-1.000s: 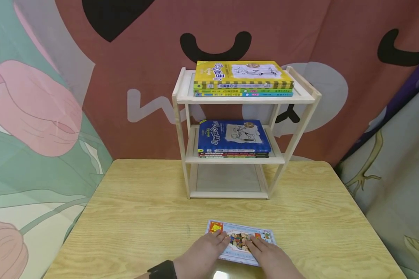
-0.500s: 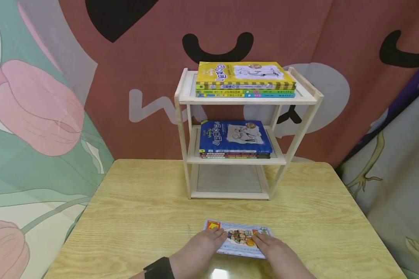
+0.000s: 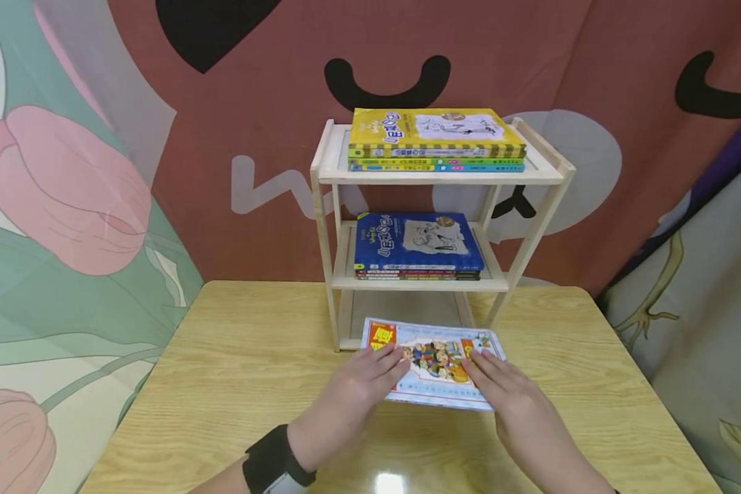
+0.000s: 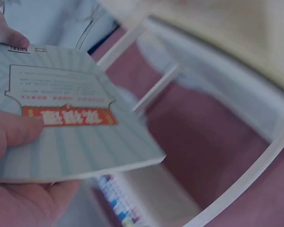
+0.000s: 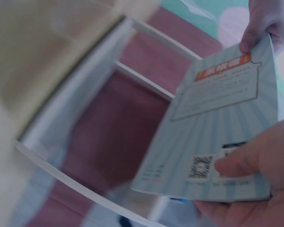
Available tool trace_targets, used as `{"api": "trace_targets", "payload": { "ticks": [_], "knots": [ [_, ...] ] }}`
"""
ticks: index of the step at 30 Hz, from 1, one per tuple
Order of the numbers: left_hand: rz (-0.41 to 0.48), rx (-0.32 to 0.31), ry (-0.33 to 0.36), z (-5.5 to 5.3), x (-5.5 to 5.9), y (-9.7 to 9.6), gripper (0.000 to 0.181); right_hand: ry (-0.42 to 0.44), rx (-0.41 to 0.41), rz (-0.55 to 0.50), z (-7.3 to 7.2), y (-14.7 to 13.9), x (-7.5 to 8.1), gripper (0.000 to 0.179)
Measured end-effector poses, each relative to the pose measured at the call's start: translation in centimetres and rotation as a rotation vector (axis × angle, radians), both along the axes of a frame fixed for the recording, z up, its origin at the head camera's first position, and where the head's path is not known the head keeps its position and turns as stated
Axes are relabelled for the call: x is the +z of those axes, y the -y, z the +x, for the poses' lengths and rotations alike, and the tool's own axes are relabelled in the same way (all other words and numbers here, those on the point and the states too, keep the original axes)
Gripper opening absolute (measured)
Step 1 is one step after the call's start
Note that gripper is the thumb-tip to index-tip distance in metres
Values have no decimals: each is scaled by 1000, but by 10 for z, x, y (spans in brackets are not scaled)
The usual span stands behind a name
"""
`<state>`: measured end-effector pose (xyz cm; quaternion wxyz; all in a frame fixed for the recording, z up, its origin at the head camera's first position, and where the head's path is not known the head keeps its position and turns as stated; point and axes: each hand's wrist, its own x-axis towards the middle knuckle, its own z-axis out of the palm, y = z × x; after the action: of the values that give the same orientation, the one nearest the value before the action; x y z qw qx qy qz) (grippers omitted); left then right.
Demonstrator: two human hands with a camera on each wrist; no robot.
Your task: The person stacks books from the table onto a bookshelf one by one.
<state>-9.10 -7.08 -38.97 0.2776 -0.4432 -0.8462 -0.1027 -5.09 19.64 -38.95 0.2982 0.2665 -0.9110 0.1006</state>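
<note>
A light blue book (image 3: 435,394) with a cartoon group on its cover hangs above the table, in front of the shelf's bottom tier. My left hand (image 3: 361,384) grips its left side, fingers on the cover. On the opposite side my right hand (image 3: 515,391) holds it the same way. Both wrist views show the striped back cover from below: the left thumb (image 4: 21,130) presses near a red title banner, and the right thumb (image 5: 239,163) lies beside a QR code. The palms are partly hidden.
A three-tier pale wooden shelf (image 3: 416,283) stands on the wood-grain table (image 3: 253,357). Yellow-topped books (image 3: 432,130) are stacked on its top tier, blue-topped books (image 3: 416,243) on the middle one. Printed curtains hang behind and at both sides.
Both hands have lifted the light blue book off the table and carried it forward to the shelf's bottom tier. The stacked books have stayed put.
</note>
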Motion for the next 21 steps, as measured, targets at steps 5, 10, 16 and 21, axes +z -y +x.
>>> {"api": "trace_targets", "payload": {
  "ticks": [5,10,16,21],
  "knots": [
    [166,-56,-223,-7,29,-4,49,-135,-7,-73,-4,-1,32,43],
    [228,-86,-352,-9,55,-9,38,-349,47,-167,-11,2,56,40],
    [276,-89,-561,-17,87,-11,25,-627,127,-251,-26,10,85,28],
    [269,-19,-587,-27,114,-10,31,-709,130,-272,-44,13,111,30]
  ]
}}
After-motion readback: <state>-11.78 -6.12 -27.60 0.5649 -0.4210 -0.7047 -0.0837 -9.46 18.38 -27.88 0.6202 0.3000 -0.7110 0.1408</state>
